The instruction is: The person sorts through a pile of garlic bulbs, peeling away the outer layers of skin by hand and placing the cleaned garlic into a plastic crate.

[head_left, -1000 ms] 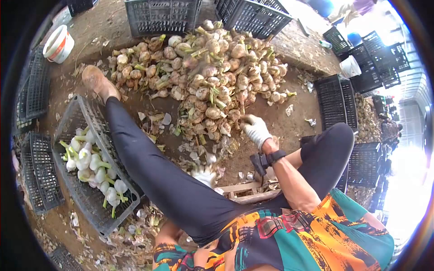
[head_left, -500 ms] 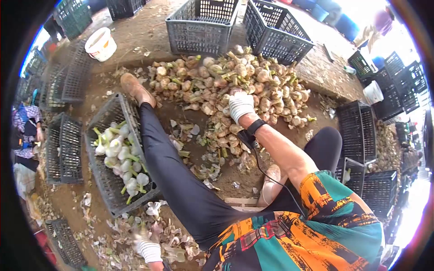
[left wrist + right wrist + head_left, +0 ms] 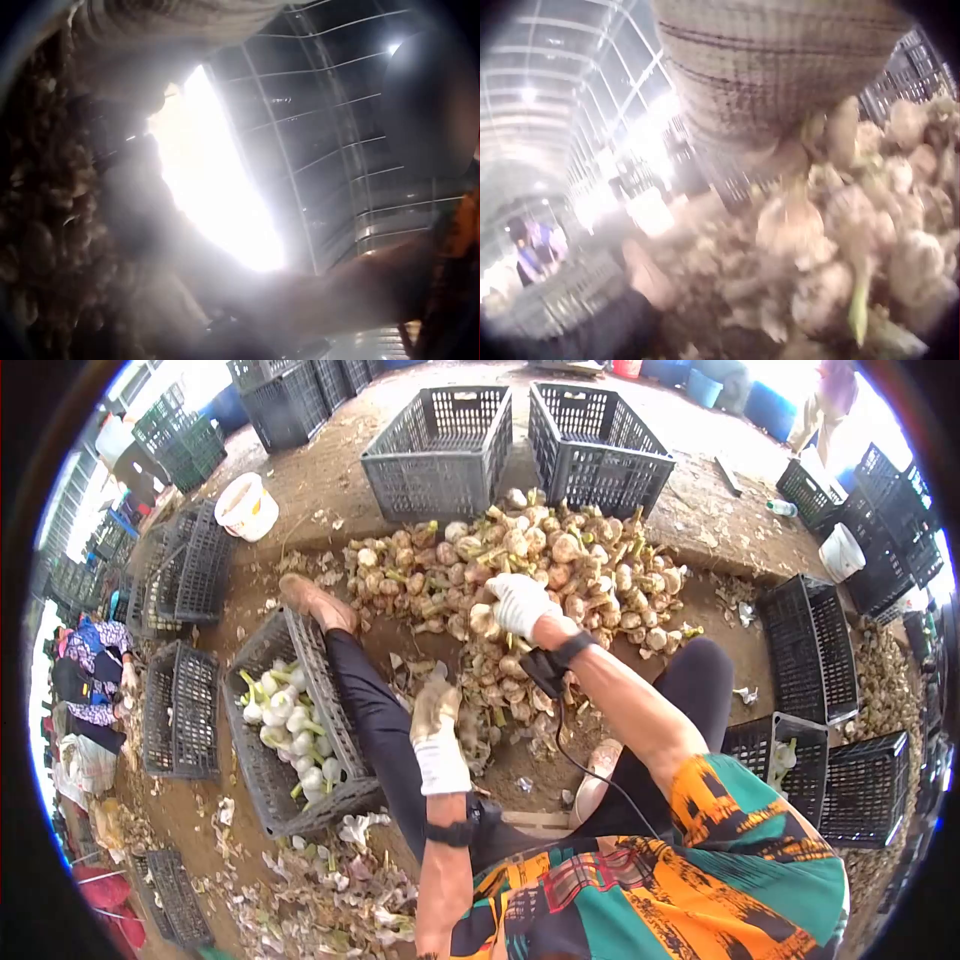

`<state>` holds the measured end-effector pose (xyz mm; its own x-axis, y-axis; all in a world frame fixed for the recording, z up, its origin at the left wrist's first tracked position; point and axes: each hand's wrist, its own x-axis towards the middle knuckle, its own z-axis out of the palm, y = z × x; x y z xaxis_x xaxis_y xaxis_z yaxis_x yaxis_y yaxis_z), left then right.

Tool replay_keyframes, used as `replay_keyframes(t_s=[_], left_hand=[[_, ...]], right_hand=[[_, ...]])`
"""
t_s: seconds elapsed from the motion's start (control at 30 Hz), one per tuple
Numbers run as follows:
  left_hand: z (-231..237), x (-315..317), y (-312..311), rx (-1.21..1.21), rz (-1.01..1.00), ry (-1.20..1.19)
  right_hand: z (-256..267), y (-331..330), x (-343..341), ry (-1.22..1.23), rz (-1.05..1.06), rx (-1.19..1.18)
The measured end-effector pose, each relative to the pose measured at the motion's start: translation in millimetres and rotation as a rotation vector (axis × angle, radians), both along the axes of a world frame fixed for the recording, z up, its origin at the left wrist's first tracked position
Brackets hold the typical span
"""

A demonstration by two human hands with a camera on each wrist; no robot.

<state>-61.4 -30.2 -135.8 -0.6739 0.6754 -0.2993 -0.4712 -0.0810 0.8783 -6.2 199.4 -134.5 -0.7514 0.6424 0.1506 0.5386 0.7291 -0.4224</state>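
The head view is evenly and fairly brightly lit, with daylight burning out to white at the upper right and along the right edge; a round dark border closes it in, and the crates near the rim bend and smear. The left wrist view is dim and hazy, a white patch of glare blotting out its middle, the pile at the left dark and soft. The right wrist view is pale and blurred, washed out by glare at the left, its corners dark.
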Motion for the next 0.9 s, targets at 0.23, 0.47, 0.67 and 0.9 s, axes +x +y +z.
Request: replay_keyframes(t_s=[0.23,0.47,0.67,0.9], left_hand=[[-6.6,37.2,9.4,0.237,-0.297,-0.344],[5.7,64.2,4.1,0.031,-0.344,0.158],[2.9,73.0,-4.9,0.099,-0.254,-0.006],[-11.9,70.9,-7.5,0.147,-0.258,-0.216]], right_hand=[[42.0,-79.2,101.5,0.697,0.018,-0.961],[19.3,-135.7,124.6,0.862,-0.392,-1.53],[15.0,-128.2,132.3,0.696,-0.26,-1.403],[-23.2,-118.0,146.0,0.696,0.04,-1.173]])
